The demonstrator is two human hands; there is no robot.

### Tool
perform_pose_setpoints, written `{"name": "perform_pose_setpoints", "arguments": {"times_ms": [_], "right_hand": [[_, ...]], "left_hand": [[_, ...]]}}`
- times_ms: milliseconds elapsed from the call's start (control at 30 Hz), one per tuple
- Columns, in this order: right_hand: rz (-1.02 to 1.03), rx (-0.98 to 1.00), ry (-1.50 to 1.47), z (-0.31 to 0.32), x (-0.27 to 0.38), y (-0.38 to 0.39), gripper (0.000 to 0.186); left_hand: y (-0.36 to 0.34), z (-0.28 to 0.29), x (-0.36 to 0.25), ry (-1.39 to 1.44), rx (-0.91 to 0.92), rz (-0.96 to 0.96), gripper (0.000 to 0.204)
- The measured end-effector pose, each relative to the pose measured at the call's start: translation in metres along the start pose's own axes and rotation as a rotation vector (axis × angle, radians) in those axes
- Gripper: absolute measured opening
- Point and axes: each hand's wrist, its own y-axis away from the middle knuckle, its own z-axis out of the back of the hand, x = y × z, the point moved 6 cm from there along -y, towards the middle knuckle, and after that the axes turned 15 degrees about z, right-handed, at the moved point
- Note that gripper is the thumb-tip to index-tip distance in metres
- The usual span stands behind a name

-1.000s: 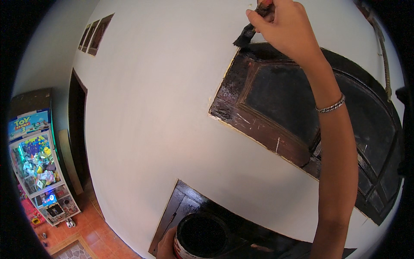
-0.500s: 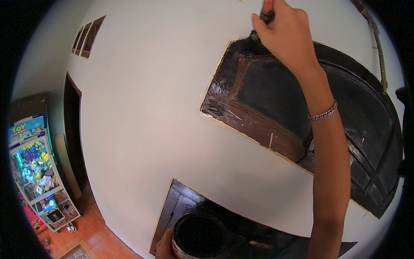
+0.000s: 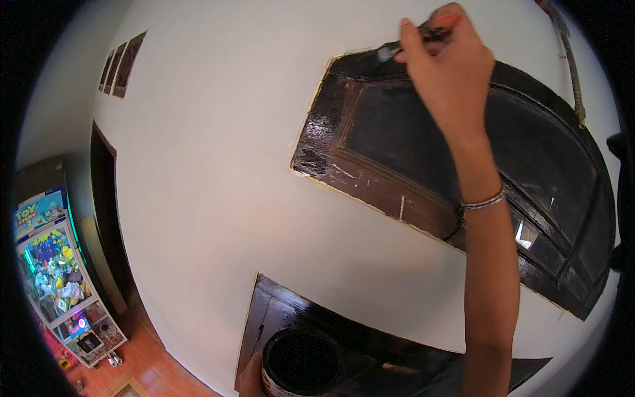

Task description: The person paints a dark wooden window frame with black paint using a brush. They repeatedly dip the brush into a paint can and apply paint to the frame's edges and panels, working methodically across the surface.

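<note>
My right hand (image 3: 450, 66) is raised high, its fingers closed round the orange-red handle of a paintbrush (image 3: 389, 51). The dark bristles touch the upper left corner of an arched window frame (image 3: 317, 132) set in the white wall. Glossy dark paint coats its top and left members; the lower rail (image 3: 390, 195) looks duller brown with pale scratches. Low down, my left hand (image 3: 251, 377) grips the side of an open paint can (image 3: 268, 384), whose inside is black. Only part of that hand shows, at the can's left.
Below the can is a dark wooden door top (image 3: 284, 298). A lit claw machine with toys (image 3: 56, 278) stands at far left on an orange tiled floor (image 3: 142, 360), beside a dark doorway (image 3: 106, 192). A thin branch-like pole (image 3: 572, 73) hangs at upper right.
My right hand has come down a little, and the brush has tilted from steep to nearly level against the frame's upper corner. The view has shifted slightly; the can stays in my left hand.
</note>
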Motion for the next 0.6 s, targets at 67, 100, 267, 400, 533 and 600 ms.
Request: {"name": "perform_pose_setpoints", "arguments": {"times_ms": [67,100,267,400,533,600], "right_hand": [[-0.054,0.081,0.068,-0.003,-0.007,0.005,0.02],[-0.024,0.113,0.22,0.0,-0.009,0.005,0.018],[-0.115,-0.188,-0.021,0.043,-0.022,0.009,0.023],[-0.13,-0.078,-0.277,0.085,0.016,0.038,0.021],[-0.442,-0.046,-0.374,0.137,0.076,0.099,0.021],[-0.601,-0.082,-0.514,0.149,0.11,0.135,0.028]], "left_hand": [[0.002,0.0,0.005,-0.011,-0.001,0.015,0.105],[0.003,0.0,0.008,-0.015,-0.006,0.022,0.105],[0.003,-0.002,0.019,0.013,-0.066,-0.052,0.104],[-0.003,-0.01,0.033,0.0,0.007,0.019,0.112],[-0.021,-0.024,0.042,-0.062,0.071,-0.05,0.118],[-0.023,-0.021,0.045,-0.138,0.013,-0.094,0.119]]}}
